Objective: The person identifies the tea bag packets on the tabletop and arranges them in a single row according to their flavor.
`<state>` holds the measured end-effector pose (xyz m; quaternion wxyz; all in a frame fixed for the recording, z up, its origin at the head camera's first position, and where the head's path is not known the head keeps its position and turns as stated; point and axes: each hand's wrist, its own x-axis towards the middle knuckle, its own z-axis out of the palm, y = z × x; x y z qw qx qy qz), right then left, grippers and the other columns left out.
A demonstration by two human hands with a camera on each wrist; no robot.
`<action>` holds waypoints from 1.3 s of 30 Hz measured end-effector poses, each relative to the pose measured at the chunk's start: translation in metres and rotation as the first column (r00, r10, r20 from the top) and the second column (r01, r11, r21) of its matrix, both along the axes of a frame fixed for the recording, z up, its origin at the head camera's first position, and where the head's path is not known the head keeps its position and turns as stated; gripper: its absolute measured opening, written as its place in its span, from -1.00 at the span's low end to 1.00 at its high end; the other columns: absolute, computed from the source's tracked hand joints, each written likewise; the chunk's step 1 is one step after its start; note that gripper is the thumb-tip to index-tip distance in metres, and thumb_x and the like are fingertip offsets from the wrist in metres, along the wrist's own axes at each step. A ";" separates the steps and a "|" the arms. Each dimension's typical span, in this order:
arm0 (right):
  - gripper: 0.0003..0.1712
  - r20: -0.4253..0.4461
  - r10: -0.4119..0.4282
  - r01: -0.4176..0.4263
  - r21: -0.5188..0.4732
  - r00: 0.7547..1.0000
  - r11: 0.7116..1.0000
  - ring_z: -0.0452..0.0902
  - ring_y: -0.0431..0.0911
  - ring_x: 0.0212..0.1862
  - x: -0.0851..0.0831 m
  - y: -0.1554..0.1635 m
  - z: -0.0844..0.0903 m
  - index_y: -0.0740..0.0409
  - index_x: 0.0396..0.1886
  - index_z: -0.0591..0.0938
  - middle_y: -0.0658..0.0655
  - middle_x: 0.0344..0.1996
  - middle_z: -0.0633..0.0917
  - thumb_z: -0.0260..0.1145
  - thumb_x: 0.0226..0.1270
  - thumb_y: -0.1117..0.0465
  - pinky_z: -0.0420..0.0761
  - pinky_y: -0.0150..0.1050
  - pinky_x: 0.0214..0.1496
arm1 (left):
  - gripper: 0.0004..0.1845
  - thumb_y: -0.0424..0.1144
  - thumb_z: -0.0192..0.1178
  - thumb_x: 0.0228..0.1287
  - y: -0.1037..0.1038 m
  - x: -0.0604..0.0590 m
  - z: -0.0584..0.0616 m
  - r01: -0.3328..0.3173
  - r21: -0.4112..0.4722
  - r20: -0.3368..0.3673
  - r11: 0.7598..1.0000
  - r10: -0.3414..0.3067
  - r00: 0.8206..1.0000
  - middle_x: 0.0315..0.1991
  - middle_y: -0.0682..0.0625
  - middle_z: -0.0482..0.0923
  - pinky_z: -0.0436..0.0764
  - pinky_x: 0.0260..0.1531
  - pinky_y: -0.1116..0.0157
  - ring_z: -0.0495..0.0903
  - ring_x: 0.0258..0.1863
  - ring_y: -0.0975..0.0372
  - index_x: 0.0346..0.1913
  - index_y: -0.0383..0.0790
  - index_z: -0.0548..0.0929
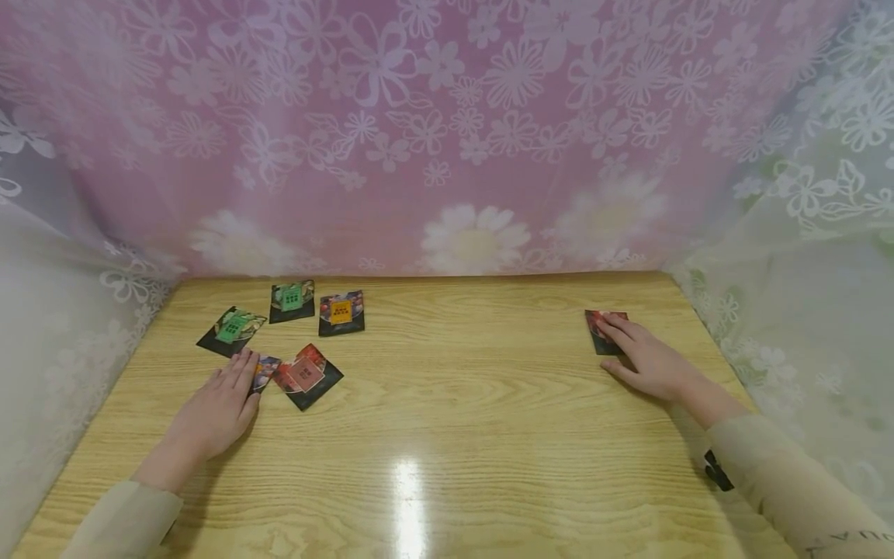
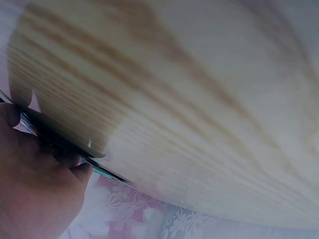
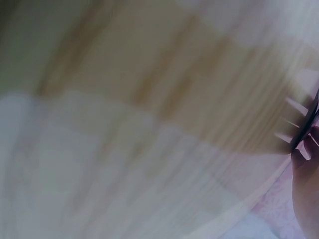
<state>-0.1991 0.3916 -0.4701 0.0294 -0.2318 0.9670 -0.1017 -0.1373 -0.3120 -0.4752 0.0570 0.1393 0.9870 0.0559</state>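
Observation:
My left hand (image 1: 216, 407) lies with outstretched fingers on a small packet with a purple and orange print (image 1: 265, 371), covering most of it. Just right of that, a red-labelled packet (image 1: 308, 376) lies tilted; a green-labelled packet (image 1: 233, 330) is beyond my left fingertips. Far to the right, my right hand (image 1: 649, 361) rests its extended fingers on a red and black packet (image 1: 601, 338), with the thumb apart from the fingers near its lower edge. In the left wrist view, a dark packet edge shows beneath the fingers. The right wrist view catches only part of the right hand (image 3: 306, 174).
Another green-labelled packet (image 1: 292, 301) and an orange-labelled packet (image 1: 341, 313) lie near the back of the wooden table (image 1: 461, 419). A pink floral curtain (image 1: 433, 140) hangs behind the table, and pale lace cloth (image 1: 824, 310) borders its sides.

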 end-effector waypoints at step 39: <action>0.01 -0.077 0.284 -0.284 0.010 0.956 0.959 -0.06 0.16 0.76 -0.029 -0.190 0.010 0.28 0.73 0.05 0.28 0.73 0.08 0.19 0.60 -0.19 -0.01 0.10 0.81 | -0.29 -0.17 -0.03 0.67 0.002 0.001 0.002 0.005 -0.001 -0.026 1.000 -0.005 1.000 0.62 -0.55 0.07 0.26 0.55 -0.35 0.18 0.59 -0.39 0.61 -0.62 0.11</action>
